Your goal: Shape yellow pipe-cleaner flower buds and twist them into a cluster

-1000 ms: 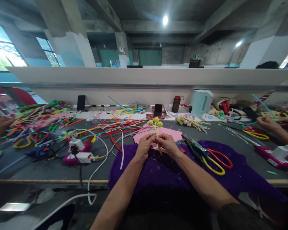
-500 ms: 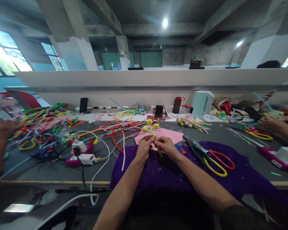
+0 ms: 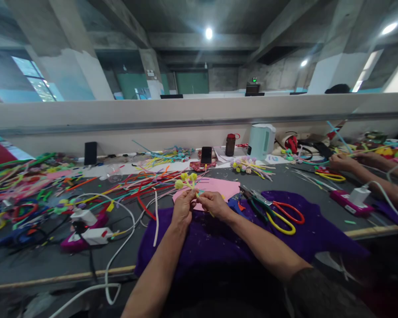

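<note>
left hand (image 3: 183, 206) and right hand (image 3: 213, 204), both in a pinching grip on the yellow-green pipe-cleaner flower sprig (image 3: 186, 181), above the pink foam sheet (image 3: 215, 187) on the dark tabletop (image 3: 46, 256).

Craft workshop: pipe-cleaner-strewn bench (image 3: 36, 247)

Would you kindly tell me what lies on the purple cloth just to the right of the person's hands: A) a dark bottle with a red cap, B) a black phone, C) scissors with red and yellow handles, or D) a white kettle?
C: the scissors with red and yellow handles rest on the purple cloth beside the right hand; the other items stand farther back by the wall.
</note>
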`<state>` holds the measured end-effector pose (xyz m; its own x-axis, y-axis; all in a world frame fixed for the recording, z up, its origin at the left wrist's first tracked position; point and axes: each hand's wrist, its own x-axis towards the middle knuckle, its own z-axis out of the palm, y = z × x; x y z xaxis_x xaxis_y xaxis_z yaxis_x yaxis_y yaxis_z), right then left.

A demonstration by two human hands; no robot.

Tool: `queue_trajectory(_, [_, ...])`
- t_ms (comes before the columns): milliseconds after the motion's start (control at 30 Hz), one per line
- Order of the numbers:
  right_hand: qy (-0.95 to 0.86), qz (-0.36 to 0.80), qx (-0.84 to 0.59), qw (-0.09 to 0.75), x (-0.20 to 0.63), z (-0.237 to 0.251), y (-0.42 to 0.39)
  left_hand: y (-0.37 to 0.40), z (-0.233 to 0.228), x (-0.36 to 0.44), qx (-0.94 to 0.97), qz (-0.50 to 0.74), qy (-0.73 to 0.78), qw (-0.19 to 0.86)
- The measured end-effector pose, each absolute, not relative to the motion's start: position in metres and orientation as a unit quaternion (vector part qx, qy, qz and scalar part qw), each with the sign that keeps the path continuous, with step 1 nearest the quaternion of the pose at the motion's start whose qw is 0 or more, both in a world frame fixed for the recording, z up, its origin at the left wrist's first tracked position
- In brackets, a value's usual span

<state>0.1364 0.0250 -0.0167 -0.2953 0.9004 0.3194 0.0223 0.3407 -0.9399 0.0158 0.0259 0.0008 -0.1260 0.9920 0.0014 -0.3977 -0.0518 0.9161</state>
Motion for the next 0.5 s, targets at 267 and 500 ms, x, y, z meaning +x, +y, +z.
queue_trajectory(267, [-0.689,0.358,-0.409,0.479,0.14,-0.015,0.02,0.024,0.002,0.019,0.376,0.642,0.436,0.505])
queue_trajectory(500, [-0.683,0.317,-0.429,0.499,0.144,-0.007,0.02,0.022,-0.002,0.021,0.438,0.637,0.432,0.464])
